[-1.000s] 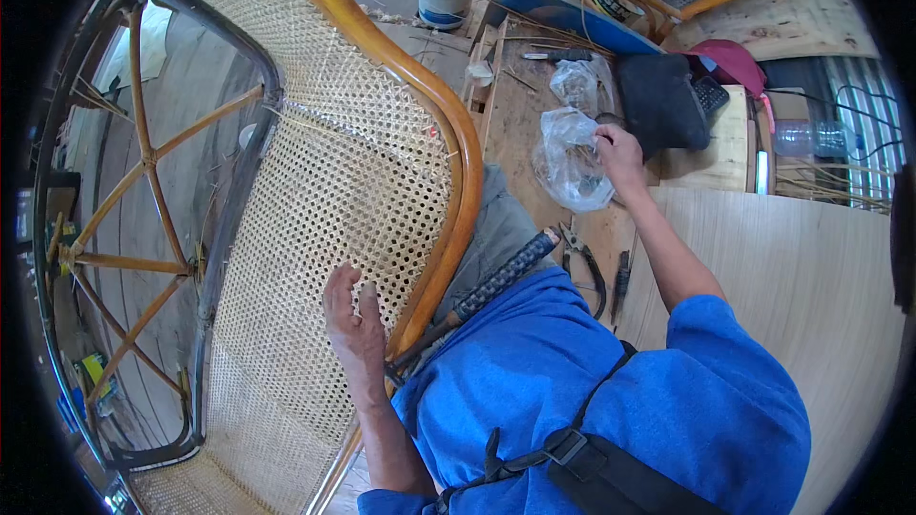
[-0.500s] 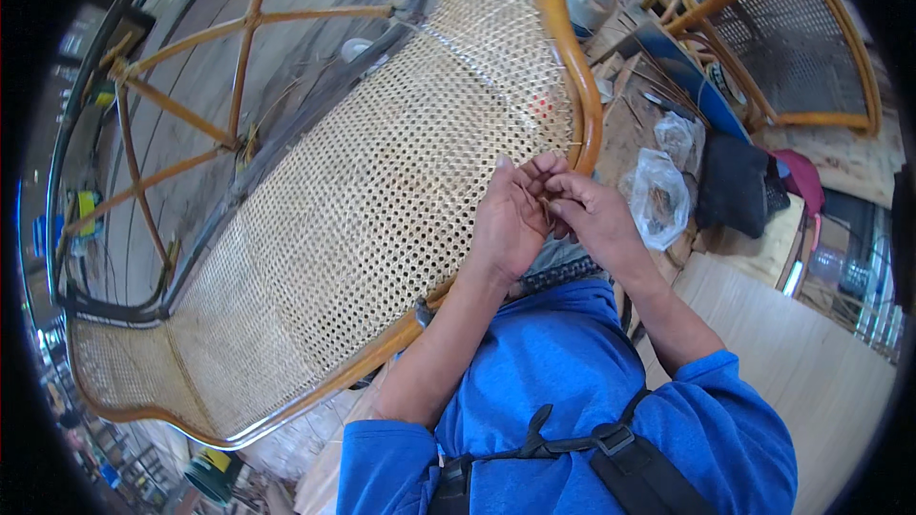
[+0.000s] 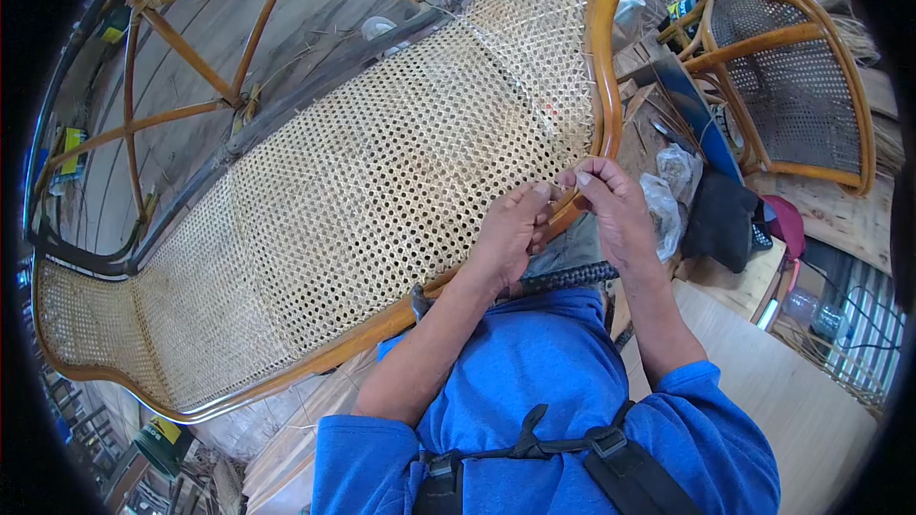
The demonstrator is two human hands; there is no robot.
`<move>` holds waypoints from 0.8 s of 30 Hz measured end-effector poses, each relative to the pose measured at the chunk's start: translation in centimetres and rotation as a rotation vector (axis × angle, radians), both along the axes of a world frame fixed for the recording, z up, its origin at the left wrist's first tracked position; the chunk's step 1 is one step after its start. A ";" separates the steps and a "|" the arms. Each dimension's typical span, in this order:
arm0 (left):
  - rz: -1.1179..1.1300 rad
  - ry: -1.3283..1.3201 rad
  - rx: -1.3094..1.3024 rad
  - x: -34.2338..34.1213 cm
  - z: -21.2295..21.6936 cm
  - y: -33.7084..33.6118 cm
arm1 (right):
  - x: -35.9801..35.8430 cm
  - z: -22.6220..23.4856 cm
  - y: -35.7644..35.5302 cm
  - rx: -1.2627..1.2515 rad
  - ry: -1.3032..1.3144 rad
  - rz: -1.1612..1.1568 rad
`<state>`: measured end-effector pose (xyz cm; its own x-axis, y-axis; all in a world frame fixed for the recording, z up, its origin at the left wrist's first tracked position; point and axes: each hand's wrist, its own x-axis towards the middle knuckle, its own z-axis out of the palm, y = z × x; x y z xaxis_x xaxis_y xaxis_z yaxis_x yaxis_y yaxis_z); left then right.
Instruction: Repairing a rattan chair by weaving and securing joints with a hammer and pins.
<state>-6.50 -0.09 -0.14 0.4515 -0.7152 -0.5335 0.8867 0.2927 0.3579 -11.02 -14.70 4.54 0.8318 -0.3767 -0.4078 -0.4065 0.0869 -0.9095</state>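
Observation:
A large woven cane panel (image 3: 382, 162) in a curved rattan frame (image 3: 607, 57) lies across the view in front of me. Over its near right corner, next to the frame's bend, both my hands are raised close together. My left hand (image 3: 513, 229) is closed, thumb pressed against the fingers. Just right of it, my right hand (image 3: 615, 210) pinches with thumb and forefinger. Whatever is between the fingertips is too thin or hidden to make out. The frame's brown rail passes just beneath the hands.
Beyond the panel are dark frame bars with crossed rattan braces (image 3: 234, 95). A rattan chair with woven cane (image 3: 797, 86) stands at the far right. Nearby lie a clear plastic bag (image 3: 662, 210), a black cloth item (image 3: 720, 224) and a pale board (image 3: 754, 372).
My hands have moved apart slightly, from fingers touching and overlapping to a small gap. The right hand has turned more upright. The whole view has shifted a little.

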 end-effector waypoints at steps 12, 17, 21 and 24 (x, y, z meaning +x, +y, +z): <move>0.052 -0.642 0.234 -0.5 0.1 -0.8 | 0.0 -1.5 0.4 0.442 -0.037 -0.107; 0.099 -0.768 0.329 -0.5 0.1 0.0 | 0.3 -1.4 0.4 0.459 0.023 -0.068; 0.032 -0.809 0.370 0.1 0.1 1.0 | 0.5 -1.2 0.8 0.338 0.004 0.006; 0.019 -0.722 0.318 0.1 0.8 1.5 | 0.6 -0.9 0.7 0.343 0.000 0.031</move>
